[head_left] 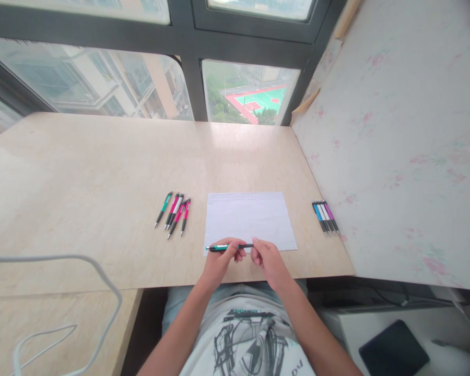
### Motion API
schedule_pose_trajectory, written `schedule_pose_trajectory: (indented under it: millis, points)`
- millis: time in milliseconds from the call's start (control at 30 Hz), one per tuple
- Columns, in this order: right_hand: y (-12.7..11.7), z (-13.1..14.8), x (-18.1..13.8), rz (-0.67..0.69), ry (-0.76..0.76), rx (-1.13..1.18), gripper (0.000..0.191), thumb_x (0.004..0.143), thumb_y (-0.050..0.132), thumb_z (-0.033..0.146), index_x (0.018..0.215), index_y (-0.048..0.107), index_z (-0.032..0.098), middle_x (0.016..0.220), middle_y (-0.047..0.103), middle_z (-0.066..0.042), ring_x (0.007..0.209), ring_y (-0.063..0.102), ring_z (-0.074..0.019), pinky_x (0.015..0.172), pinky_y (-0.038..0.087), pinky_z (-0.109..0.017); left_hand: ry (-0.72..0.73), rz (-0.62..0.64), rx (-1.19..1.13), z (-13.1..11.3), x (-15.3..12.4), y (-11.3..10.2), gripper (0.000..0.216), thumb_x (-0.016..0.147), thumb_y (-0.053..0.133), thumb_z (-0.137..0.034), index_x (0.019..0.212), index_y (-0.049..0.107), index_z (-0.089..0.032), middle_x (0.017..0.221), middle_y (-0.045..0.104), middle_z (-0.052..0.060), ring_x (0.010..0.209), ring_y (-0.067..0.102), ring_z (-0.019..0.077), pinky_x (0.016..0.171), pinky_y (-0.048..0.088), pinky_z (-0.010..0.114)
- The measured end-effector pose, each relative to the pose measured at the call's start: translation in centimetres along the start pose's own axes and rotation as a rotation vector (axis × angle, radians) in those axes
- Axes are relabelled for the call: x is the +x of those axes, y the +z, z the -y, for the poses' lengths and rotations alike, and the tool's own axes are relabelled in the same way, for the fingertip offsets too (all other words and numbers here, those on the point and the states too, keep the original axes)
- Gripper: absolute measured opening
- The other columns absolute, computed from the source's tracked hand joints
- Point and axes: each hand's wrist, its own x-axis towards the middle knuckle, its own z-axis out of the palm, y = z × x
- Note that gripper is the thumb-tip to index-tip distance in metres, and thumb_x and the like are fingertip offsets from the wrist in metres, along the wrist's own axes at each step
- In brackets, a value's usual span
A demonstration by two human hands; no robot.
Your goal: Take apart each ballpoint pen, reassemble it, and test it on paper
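My left hand (222, 262) is closed around a green pen (221, 247) with a black grip, which lies roughly level and points right. At the pen's tip end, the fingers of my right hand (269, 262) are pinched together; they cover the very tip. Both hands are over the near edge of a white sheet of paper (246, 219). Small lines of writing run along the sheet's top. Left of the paper lies a loose group of several pens, among them a green pen (163, 210) and a pink pen (185, 217).
On the right, several blue, white and purple pens (326, 218) lie side by side near the floral wall (407, 141). A white cable (102, 274) loops over the left side of the table (82, 198). Windows stand behind. A black flat object (394, 348) rests lower right.
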Motion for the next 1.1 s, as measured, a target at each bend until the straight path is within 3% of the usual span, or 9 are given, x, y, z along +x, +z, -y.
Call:
schedule_pose_trajectory:
  millis: [167, 367, 567, 667, 733, 800, 933, 1100]
  points:
    - [-1.1, 0.6, 0.3, 0.011, -0.334, -0.419, 0.046, 0.097, 0.042, 0.045, 0.059, 0.050, 0.020, 0.054, 0.045, 0.003, 0.054, 0.043, -0.0127, 0.057, 0.033, -0.028, -0.147, -0.067, -0.297, -0.1, -0.1, 1.1, 0.030, 0.082, 0.068, -0.042, 0.083, 0.071, -0.012, 0.062, 0.064, 0.003, 0.052, 0.053, 0.0080, 0.051, 0.040, 0.019]
    - [-2.0, 1.8, 0.7, 0.070, -0.715, -0.662, 0.034, 0.098, 0.042, 0.029, 0.064, 0.042, 0.022, 0.062, 0.041, 0.002, 0.062, 0.042, -0.0148, 0.060, 0.033, -0.029, -0.280, -0.085, -0.500, -0.4, -0.1, 1.5, 0.028, 0.078, 0.074, -0.038, 0.080, 0.070, -0.010, 0.058, 0.060, 0.001, 0.050, 0.049, 0.0052, 0.049, 0.039, 0.015]
    - [-2.5, 3.2, 1.3, 0.200, -0.870, -0.776, 0.033, 0.095, 0.046, 0.023, 0.062, 0.038, 0.022, 0.063, 0.041, 0.001, 0.066, 0.038, -0.0162, 0.064, 0.033, -0.031, -0.391, -0.086, -0.630, -0.7, -0.1, 1.4, 0.024, 0.075, 0.077, -0.033, 0.079, 0.070, -0.010, 0.058, 0.059, 0.000, 0.048, 0.046, 0.0038, 0.049, 0.039, 0.014]
    - [-1.8, 2.9, 1.3, 0.105, -0.722, -0.632, 0.038, 0.094, 0.048, 0.032, 0.059, 0.038, 0.022, 0.060, 0.039, 0.002, 0.061, 0.037, -0.0146, 0.060, 0.030, -0.030, -0.283, -0.094, -0.535, -1.0, -0.1, 1.6, 0.026, 0.077, 0.074, -0.038, 0.080, 0.071, -0.012, 0.059, 0.060, 0.001, 0.049, 0.048, 0.0054, 0.050, 0.040, 0.016]
    - [-0.8, 2.1, 1.2, -0.028, -0.478, -0.421, 0.046, 0.094, 0.048, 0.043, 0.055, 0.035, 0.022, 0.054, 0.032, 0.004, 0.054, 0.032, -0.0123, 0.054, 0.026, -0.029, -0.131, -0.115, -0.342, -1.2, -0.1, 1.6, 0.028, 0.081, 0.069, -0.041, 0.082, 0.072, -0.013, 0.061, 0.063, 0.003, 0.052, 0.052, 0.0083, 0.051, 0.041, 0.019]
    - [0.3, 1.3, 0.9, -0.074, -0.168, -0.113, 0.052, 0.092, 0.047, 0.053, 0.053, 0.032, 0.022, 0.050, 0.026, 0.006, 0.048, 0.025, -0.0102, 0.048, 0.020, -0.027, 0.047, -0.108, -0.064, -1.4, -0.3, 1.3, 0.026, 0.084, 0.066, -0.040, 0.082, 0.074, -0.015, 0.066, 0.067, 0.005, 0.057, 0.056, 0.0124, 0.055, 0.044, 0.024]
    - [1.3, 0.2, 0.3, 0.067, 0.276, 0.384, 0.057, 0.084, 0.054, 0.063, 0.053, 0.027, 0.023, 0.045, 0.018, 0.010, 0.043, 0.015, -0.0079, 0.042, 0.012, -0.025, 0.328, 0.054, 0.375, -2.0, -1.0, 0.3, 0.015, 0.084, 0.066, -0.030, 0.086, 0.077, -0.021, 0.082, 0.073, 0.010, 0.074, 0.063, 0.0205, 0.072, 0.048, 0.032]
    - [0.3, 0.1, 0.2, 0.170, 0.418, 0.478, 0.058, 0.079, 0.064, 0.058, 0.052, 0.027, 0.022, 0.044, 0.019, 0.011, 0.042, 0.012, -0.0057, 0.041, 0.009, -0.023, 0.381, 0.237, 0.472, -2.9, -1.3, -0.3, 0.016, 0.084, 0.065, -0.026, 0.095, 0.077, -0.024, 0.086, 0.073, 0.011, 0.078, 0.064, 0.0222, 0.076, 0.048, 0.034]
